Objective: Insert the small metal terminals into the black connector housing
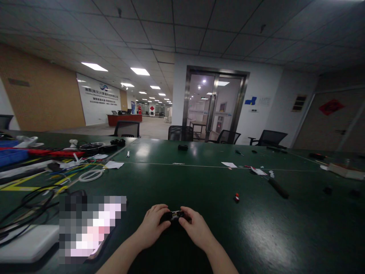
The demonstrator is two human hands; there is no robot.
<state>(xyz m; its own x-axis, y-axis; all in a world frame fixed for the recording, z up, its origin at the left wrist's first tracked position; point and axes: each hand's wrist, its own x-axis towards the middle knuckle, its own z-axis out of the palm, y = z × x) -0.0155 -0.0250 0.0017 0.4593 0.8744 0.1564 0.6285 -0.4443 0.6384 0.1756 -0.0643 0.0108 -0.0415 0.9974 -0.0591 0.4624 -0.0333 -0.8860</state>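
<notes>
Both my hands meet low in the middle of the view over the dark green table (pixel 199 182). My left hand (pixel 152 224) and my right hand (pixel 194 225) are both closed round a small black part (pixel 174 217) with a pale metal piece in its middle. Each hand grips one end with fingers curled. The part lies just above or on the tabletop; I cannot tell which.
Cables (pixel 25 205) and a white ring (pixel 91 175) clutter the left side, with a white flat device (pixel 28 243) at the near left. A small red item (pixel 236 197), a black tool (pixel 278 187) and paper scraps (pixel 229 164) lie to the right. Black chairs (pixel 181 133) stand beyond.
</notes>
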